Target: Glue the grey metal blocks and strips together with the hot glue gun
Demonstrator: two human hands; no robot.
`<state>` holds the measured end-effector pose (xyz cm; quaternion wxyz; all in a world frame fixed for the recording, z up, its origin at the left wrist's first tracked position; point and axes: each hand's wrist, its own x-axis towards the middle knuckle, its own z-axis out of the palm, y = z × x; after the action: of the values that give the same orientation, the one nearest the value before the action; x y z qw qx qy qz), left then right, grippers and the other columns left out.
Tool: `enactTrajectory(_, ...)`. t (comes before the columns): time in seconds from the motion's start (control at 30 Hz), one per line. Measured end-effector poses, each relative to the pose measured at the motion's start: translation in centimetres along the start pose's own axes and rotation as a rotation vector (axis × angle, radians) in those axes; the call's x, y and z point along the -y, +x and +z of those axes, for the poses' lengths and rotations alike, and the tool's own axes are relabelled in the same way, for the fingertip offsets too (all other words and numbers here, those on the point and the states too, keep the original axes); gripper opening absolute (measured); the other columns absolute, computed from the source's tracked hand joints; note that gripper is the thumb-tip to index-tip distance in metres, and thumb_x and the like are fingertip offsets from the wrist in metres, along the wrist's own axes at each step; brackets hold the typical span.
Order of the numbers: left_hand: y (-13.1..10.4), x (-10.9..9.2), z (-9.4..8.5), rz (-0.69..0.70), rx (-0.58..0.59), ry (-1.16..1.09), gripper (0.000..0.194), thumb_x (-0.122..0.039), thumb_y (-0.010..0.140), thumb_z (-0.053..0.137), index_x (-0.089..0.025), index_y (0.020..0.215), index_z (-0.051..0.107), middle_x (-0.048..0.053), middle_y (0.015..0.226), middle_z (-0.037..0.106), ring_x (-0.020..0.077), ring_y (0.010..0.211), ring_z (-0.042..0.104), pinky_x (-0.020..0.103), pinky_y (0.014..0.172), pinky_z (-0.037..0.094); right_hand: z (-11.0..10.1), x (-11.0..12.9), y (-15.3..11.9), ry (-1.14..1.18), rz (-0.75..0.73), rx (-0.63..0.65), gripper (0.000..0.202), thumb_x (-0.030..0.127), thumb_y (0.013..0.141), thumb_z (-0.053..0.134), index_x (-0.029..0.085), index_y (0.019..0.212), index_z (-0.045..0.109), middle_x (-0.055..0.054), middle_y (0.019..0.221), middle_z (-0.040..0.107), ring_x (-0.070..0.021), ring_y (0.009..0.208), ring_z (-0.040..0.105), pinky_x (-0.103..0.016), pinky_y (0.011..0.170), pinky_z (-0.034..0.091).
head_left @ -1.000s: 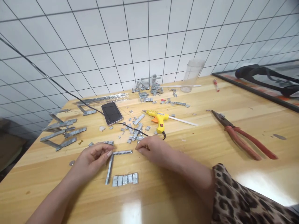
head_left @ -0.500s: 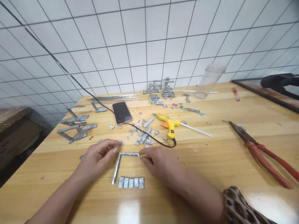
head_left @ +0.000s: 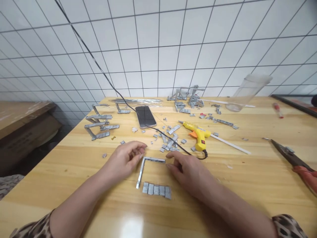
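An L-shaped strip of grey metal (head_left: pixel 141 170) lies flat on the table between my hands. Below it sits a short row of several flat silvery pieces (head_left: pixel 156 190) side by side. My left hand (head_left: pixel 128 157) is beside the L's corner, fingers loosely curled, thumb and index apart, with nothing visible between them. At the far end of the L's upper arm, my right hand (head_left: pixel 187 168) has its thumb and index parted around the tip. Whether they touch it I cannot tell; nothing shows in the grip.
Loose metal scraps (head_left: pixel 170 142) lie beyond my hands, near a yellow glue gun (head_left: pixel 198 134) and a phone (head_left: pixel 145 117). Bent metal frames (head_left: pixel 99 122) stand at left. Red-handled pliers (head_left: pixel 292 158) and a clear plastic cup (head_left: pixel 247 92) are at right. A black cable (head_left: pixel 99 66) crosses the view.
The view has swung left, so everything sits further right in the picture. My left hand stays beside the L strip; my right hand has drawn slightly away from the strip's end.
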<state>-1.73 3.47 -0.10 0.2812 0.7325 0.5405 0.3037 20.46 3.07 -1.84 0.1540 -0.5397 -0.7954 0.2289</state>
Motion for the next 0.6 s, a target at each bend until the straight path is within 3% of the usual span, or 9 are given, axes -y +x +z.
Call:
enactTrajectory(0.3, -0.01, 1.00, 0.14, 0.029, 0.046, -0.014, 0.030, -0.009, 0.077, 0.047, -0.018, 0.102, 0.061, 0.004, 0.086, 0.067, 0.0150, 0.072, 0.062, 0.025, 0.064, 0.050, 0.26, -0.28, 0.11, 0.003, -0.037, -0.002, 0.020, 0.023, 0.083, 0.046, 0.020, 0.096, 0.061, 0.003, 0.054, 0.058, -0.0168, 0.051, 0.053, -0.025, 0.051, 0.035)
enactTrajectory(0.6, -0.07, 0.72, 0.16, 0.047, 0.050, -0.020, 0.031, -0.006, 0.076, 0.048, -0.018, 0.102, 0.060, 0.003, 0.084, 0.067, 0.0142, 0.069, 0.061, 0.025, 0.064, 0.049, 0.48, -0.40, 0.14, 0.013, -0.035, -0.003, 0.020, 0.025, 0.083, 0.046, 0.021, 0.096, 0.062, 0.003, 0.056, 0.059, -0.0175, 0.052, 0.054, -0.026, 0.052, 0.036)
